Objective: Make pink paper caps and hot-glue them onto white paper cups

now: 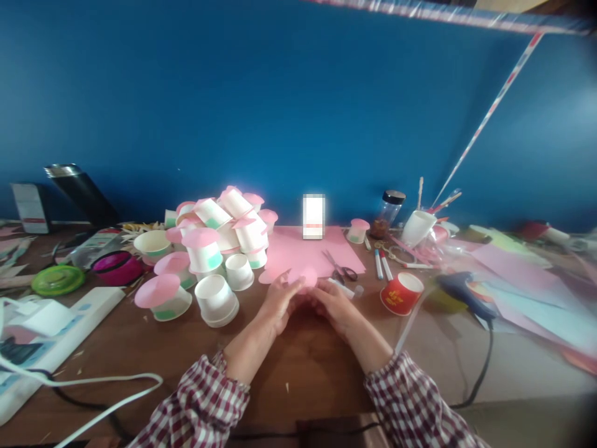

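Observation:
Both hands meet over the near edge of a pink paper sheet (298,244). My left hand (281,300) pinches a pink paper circle (304,277) from its left side, thumb on top. From the right, my right hand (336,303) grips the near right edge of the same circle. What lies under the circle is hidden by the fingers. Another pink paper piece (267,275) lies just left of my left hand. Beyond my right hand are scissors (344,271) with dark handles and a white tube (341,287), partly hidden.
A pile of white paper cups with pink tops (204,249) stands left, plain white cups (216,300) before it. To the right are a red paper cup (402,294), markers (386,266) and a glue gun (466,294) with its cord. A power strip (88,326) lies far left.

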A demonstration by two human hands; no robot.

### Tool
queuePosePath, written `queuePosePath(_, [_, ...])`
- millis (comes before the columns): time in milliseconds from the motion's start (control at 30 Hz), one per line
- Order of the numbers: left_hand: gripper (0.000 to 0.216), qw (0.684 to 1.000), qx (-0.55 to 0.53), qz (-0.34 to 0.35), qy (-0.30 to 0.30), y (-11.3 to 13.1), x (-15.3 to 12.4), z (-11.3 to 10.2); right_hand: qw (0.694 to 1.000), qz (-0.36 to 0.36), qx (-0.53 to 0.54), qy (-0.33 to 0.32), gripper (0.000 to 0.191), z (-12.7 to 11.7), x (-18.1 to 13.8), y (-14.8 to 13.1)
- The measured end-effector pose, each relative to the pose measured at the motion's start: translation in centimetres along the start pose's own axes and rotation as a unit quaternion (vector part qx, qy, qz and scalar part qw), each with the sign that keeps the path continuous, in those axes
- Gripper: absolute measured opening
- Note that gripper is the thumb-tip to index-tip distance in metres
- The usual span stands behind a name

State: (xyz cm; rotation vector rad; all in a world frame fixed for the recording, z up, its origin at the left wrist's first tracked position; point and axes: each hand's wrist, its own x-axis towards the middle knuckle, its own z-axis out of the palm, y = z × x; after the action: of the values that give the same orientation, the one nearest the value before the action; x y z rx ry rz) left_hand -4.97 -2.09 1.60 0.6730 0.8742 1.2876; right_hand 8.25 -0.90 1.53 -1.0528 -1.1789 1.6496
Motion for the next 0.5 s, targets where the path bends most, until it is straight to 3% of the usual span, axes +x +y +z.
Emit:
queuePosePath(233, [0.067,0.998,-0.007,0.004,0.067,-0.3,0.47,-0.36,0.999,0.004,-0.018,-0.031,0.019,-0.03,-0.33,-0.11])
queuePosePath(367, [0.074,0.998,-0.02,0.003,0.062,-0.28,0.42,-0.35,1.0,-0.003,-0.008,-0.014,0.023,0.07,-0.32,-0.15])
queuePosePath(500, [0.065,0.999,-0.025,-0.002,0.024,-0.08,0.07,-0.12,1.0,-0.006,0.022,0.017,0.028,0.14,-0.13,-0.1])
